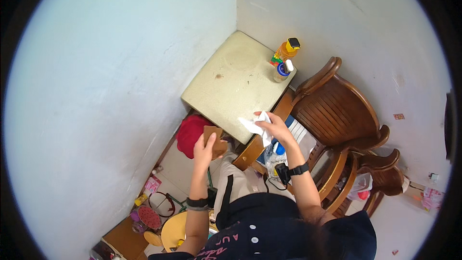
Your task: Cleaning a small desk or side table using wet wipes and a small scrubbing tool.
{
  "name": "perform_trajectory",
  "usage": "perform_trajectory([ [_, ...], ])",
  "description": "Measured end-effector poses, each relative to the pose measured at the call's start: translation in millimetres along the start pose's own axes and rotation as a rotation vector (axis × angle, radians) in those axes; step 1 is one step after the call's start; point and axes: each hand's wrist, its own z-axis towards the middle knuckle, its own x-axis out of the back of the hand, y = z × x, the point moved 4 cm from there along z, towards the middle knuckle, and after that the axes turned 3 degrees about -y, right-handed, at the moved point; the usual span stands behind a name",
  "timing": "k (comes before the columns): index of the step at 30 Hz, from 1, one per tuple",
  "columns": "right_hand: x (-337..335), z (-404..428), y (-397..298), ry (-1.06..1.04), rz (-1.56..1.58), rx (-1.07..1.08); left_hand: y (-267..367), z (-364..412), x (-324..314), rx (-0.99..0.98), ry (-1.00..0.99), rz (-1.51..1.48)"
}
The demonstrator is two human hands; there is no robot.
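My left hand (204, 151) grips a flat brown item (216, 142), which may be a wallet or a soft packet; its thumb lies across the front. In my right hand (277, 128) is a crumpled white tissue (265, 130), pinched between thumb and fingers. One loose corner of the tissue spreads to the left. It hangs over the near edge of a pale, speckled tabletop (231, 86). The brown item is held left of that near edge, in front of a dark red, rounded thing (189, 141) low beside the table.
Toward the table's right edge stand a yellow-topped bottle (283, 54) and a blue-lidded jar (281, 74). A carved wooden chair (335, 112) and a clear plastic bag (276, 155) are at right. A wall (119, 79) borders the left. Behind my left arm sits a yellow round stool (171, 229).
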Motion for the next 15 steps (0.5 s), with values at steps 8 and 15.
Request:
perform_trajectory([
  [8, 34, 171, 71, 0.605, -0.408, 0.077, -59, 95, 52, 0.160, 0.072, 0.278],
  [15, 28, 298, 37, 0.785, -0.688, 0.605, -79, 134, 35, 0.244, -0.018, 0.372],
])
